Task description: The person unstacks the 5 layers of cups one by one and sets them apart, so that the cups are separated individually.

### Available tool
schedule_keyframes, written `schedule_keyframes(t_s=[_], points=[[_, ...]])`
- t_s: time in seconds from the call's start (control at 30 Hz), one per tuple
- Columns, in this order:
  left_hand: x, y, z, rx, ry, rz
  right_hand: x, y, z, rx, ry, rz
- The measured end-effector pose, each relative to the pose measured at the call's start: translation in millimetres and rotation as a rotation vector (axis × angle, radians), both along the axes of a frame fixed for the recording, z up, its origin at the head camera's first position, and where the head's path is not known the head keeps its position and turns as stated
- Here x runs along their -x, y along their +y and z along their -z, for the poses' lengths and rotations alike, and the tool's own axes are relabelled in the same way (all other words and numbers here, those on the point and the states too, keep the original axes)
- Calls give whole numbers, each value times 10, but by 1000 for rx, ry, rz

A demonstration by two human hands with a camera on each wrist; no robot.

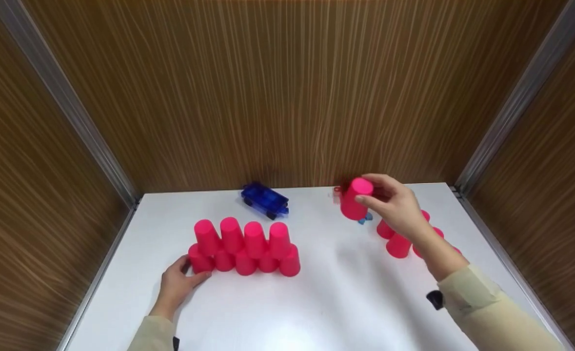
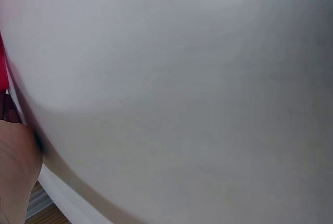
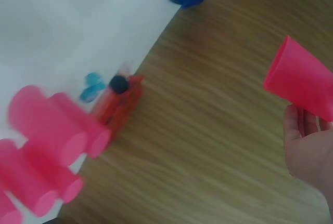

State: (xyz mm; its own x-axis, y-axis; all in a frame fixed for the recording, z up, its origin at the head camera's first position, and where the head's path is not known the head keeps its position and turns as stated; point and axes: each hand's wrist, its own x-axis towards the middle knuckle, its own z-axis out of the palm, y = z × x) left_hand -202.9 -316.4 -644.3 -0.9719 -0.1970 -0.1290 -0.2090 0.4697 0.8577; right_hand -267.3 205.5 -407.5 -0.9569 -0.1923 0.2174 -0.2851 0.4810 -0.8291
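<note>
My right hand [image 1: 398,204] holds an upside-down pink cup [image 1: 351,205] in the air over the back right of the table, thumb on its near side. The same cup [image 3: 302,81] appears at the right of the right wrist view. At the left, several upside-down pink cups form two rows, the upper row [image 1: 254,239] standing on the lower row [image 1: 246,263]. My left hand [image 1: 176,285] holds the leftmost lower cup [image 1: 201,263], thumb in front and fingers at its far side. Only a sliver of red cup [image 2: 3,73] shows in the left wrist view.
Several more pink cups [image 1: 398,246] stand at the right, partly hidden by my right forearm. A blue toy vehicle [image 1: 265,199] lies near the back edge. Small light-blue pieces [image 1: 365,219] and a red toy [image 3: 118,107] sit behind the right-hand cups. Wood-patterned walls [image 1: 287,97] surround the white table [image 1: 316,312].
</note>
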Motion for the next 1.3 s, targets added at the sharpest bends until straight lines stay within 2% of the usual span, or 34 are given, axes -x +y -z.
schedule_keyframes(t_s=[0.13,0.37,0.63,1.0,1.3], points=[[-4,-5,-1,6,4,2,-79,210,113,-12,-36,32],[13,-33,44,-37,29,5,-240,512,295,-25,-115,95],[-15,-18,44,-49,26,11,-414,811,596,-15,-209,154],[-11,-8,44,-41,19,8,-609,1090,1003,-45,-172,233],[-20,-21,3,-47,29,16,-650,1203,1181,-73,-155,267]])
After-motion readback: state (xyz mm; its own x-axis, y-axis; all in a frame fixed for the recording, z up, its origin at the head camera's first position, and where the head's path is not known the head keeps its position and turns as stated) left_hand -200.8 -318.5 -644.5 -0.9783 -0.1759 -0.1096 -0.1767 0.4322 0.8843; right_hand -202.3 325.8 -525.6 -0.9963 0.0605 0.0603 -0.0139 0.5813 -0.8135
